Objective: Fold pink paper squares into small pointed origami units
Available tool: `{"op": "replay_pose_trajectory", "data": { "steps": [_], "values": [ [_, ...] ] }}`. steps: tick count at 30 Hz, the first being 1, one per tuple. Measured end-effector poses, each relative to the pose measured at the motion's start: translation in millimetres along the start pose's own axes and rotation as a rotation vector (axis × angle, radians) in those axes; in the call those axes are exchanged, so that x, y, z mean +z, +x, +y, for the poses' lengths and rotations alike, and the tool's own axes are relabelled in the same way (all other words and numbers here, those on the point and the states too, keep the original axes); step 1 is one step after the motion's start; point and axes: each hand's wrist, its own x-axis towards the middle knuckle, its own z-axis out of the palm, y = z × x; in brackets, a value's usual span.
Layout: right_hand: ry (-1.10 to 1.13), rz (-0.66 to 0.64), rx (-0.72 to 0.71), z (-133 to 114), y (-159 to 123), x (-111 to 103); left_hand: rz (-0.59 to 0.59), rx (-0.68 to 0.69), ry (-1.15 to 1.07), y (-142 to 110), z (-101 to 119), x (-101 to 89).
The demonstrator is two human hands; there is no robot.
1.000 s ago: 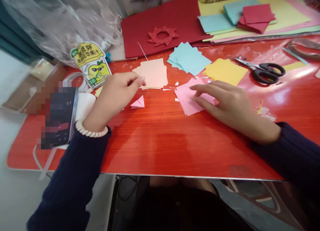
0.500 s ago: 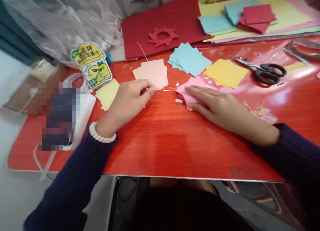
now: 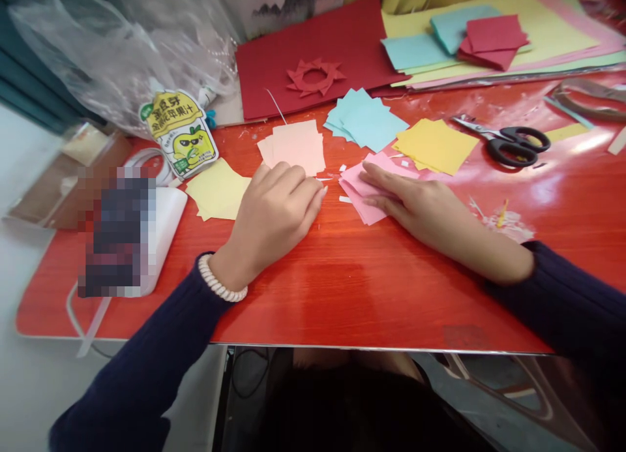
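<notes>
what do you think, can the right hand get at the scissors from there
Probably yes: the scissors lie uncovered on the table, beyond the right hand and to its right, with nothing tall between. The hand rests on pink paper, which should not block it.

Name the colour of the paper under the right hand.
The paper is pink, seen best in the head view.

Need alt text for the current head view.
A right hand rests its fingers on pink paper on a red table; the left hand is curled nearby, its palm hidden. Behind them lie peach paper, blue paper and yellow paper, with scissors to the right.
</notes>
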Motion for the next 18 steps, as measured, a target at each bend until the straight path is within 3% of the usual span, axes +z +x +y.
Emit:
{"op": "replay_pose_trajectory", "data": {
  "steps": [2,5,7,9,11,13,18],
  "values": [
    [0.001,0.078,0.026,1.3,-0.9,-2.0,-0.018,0.049,-0.047,-3.3,8.2,2.6],
    [0.018,0.311,0.03,-1.0,-2.3,-10.5,-0.148,0.214,-0.185,-7.8,23.9,11.7],
    [0.042,0.463,-0.061,-6.5,-3.7,-17.4,-0.232,0.292,-0.235,-8.7,32.8,19.4],
    [0.048,0.542,-0.211,-14.0,-6.3,-22.7,-0.266,0.269,-0.269,-6.3,37.6,24.9],
    [0.047,0.518,-0.376,-21.0,-10.1,-25.2,-0.276,0.178,-0.381,-1.1,38.0,25.1],
    [0.044,0.417,-0.517,-25.6,-14.2,-25.5,-0.255,0.033,-0.611,5.3,35.0,19.3],
    [-0.013,0.31,-0.627,-27.7,-18.9,-23.7,-0.148,-0.468,-1.248,11.5,27.1,-4.4]
  ]
}}
